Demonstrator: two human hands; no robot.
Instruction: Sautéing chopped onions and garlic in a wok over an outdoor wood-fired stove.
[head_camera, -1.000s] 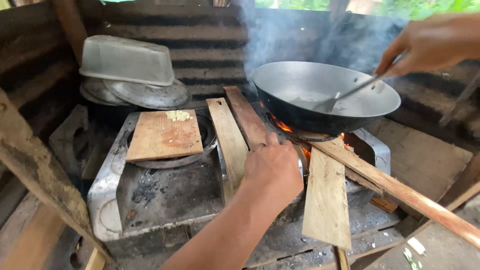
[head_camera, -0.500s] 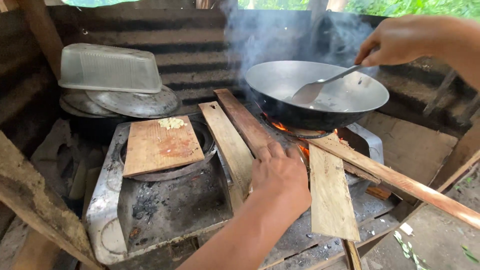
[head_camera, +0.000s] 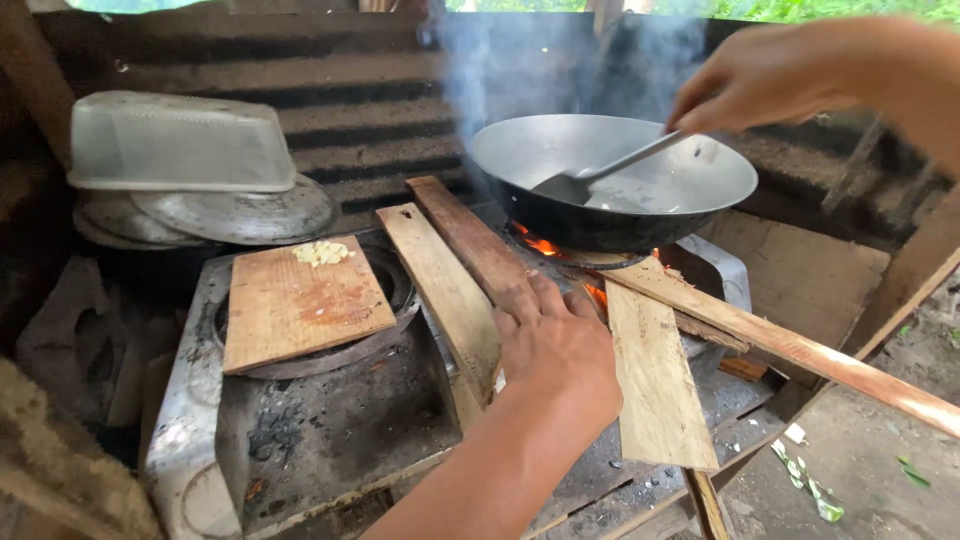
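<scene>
A dark metal wok (head_camera: 690, 185) sits over a wood fire (head_camera: 545, 245) on a metal stove (head_camera: 190, 400). My right hand (head_camera: 770, 75) grips the handle of a metal spatula (head_camera: 590, 178), its blade resting inside the wok at the left side. My left hand (head_camera: 555, 345) presses flat on the stove top, fingers over a wooden plank (head_camera: 470, 240) that feeds into the fire. A wooden cutting board (head_camera: 300, 305) with a small heap of chopped garlic (head_camera: 320, 252) lies on the left burner.
Several planks (head_camera: 655, 375) stick out from under the wok toward me; a long one (head_camera: 800, 350) runs off to the right. An upturned clear plastic tub (head_camera: 180, 142) rests on metal lids (head_camera: 240, 212) at the back left. Smoke rises behind the wok.
My right hand has swept the spatula leftward across the wok. The view has drifted, shifting everything left. My left hand has stayed on the stove with its fingers slightly spread.
</scene>
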